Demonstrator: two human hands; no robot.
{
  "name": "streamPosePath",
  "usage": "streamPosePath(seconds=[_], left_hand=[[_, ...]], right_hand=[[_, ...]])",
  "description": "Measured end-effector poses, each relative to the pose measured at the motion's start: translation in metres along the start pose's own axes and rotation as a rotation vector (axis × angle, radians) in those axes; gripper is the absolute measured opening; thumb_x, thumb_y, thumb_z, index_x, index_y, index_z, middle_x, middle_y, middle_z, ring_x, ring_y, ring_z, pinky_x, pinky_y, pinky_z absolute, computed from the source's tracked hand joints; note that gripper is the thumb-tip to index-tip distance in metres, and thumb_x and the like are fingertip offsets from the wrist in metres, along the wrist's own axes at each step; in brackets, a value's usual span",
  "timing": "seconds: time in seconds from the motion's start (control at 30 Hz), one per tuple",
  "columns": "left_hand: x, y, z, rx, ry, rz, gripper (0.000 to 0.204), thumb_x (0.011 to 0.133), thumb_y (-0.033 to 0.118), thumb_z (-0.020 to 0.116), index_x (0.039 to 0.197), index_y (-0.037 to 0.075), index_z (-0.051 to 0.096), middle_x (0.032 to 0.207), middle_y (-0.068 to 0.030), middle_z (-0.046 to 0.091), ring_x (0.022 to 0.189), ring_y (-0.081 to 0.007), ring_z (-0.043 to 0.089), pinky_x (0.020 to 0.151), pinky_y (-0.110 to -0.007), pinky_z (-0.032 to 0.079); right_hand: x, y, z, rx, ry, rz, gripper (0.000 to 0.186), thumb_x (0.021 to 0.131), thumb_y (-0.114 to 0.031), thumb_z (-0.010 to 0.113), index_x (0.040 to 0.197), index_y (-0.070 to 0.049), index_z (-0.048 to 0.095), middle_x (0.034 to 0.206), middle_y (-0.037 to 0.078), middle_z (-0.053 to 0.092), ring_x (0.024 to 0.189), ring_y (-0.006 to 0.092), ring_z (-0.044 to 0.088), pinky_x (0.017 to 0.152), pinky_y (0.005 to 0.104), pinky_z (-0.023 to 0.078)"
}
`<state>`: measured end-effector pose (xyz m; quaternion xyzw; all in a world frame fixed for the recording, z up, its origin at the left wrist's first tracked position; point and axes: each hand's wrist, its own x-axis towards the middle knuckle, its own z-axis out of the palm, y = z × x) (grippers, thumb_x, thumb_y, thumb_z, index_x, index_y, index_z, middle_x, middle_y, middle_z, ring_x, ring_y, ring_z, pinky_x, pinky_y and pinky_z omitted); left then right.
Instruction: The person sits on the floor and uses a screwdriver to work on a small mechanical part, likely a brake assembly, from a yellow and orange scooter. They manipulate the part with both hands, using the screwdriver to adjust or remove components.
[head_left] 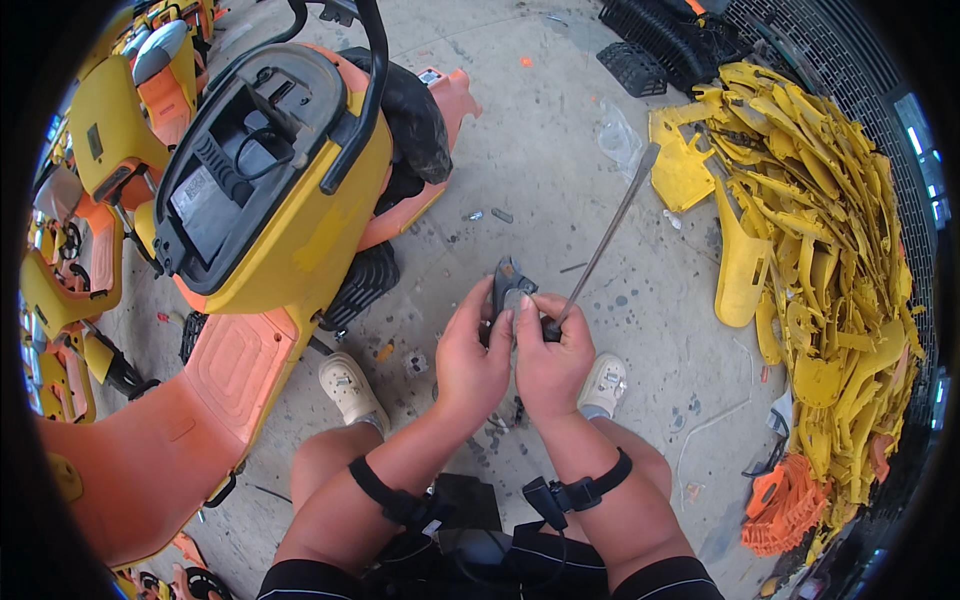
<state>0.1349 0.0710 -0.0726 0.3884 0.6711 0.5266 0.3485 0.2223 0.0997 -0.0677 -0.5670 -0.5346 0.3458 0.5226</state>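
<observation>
Both my hands meet in front of me, above the floor between my knees. My left hand point(472, 345) is closed round a small dark grey part point(510, 280) with a jagged upper end; I cannot make out its kind. In my right hand point(553, 365) is a long screwdriver point(607, 235), its shaft slanting up to the right and its flat tip pointing away from me. The right thumb and fingertips also touch the small part. My palms hide most of the screwdriver's black handle and the part's lower end.
A yellow and orange scooter point(290, 240) with its seat off stands close on my left, more scooters point(110, 150) behind it. On the right lies a big heap of yellow plastic panels point(810, 230), with orange pieces point(787, 505) nearby. Black crates point(633, 68) stand at the back.
</observation>
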Motion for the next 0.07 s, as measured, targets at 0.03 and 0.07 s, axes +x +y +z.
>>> streamPosePath(seconds=[0.03,0.07], left_hand=[[-0.001,0.0019,0.0007,-0.019,-0.005,-0.022,0.046,0.098,0.011,0.071,0.142,0.003,0.059,0.103,-0.0164,0.071,0.085,-0.0279,0.072,0.076,-0.037,0.058],[-0.0028,0.0056,0.0007,-0.039,-0.009,-0.045,0.047,0.098,0.011,0.07,0.143,0.003,0.058,0.103,-0.0162,0.072,0.086,-0.029,0.072,0.077,-0.037,0.058]], right_hand=[[-0.0008,0.0008,-0.0002,-0.007,0.0,0.014,0.011,0.094,-0.013,0.078,0.099,-0.005,0.072,0.097,0.006,0.074,0.08,0.0197,0.067,0.075,0.0329,0.054],[-0.0018,0.0019,-0.0008,-0.013,0.001,0.028,0.011,0.094,-0.013,0.078,0.1,-0.005,0.072,0.098,0.006,0.075,0.081,0.0202,0.067,0.075,0.033,0.054]])
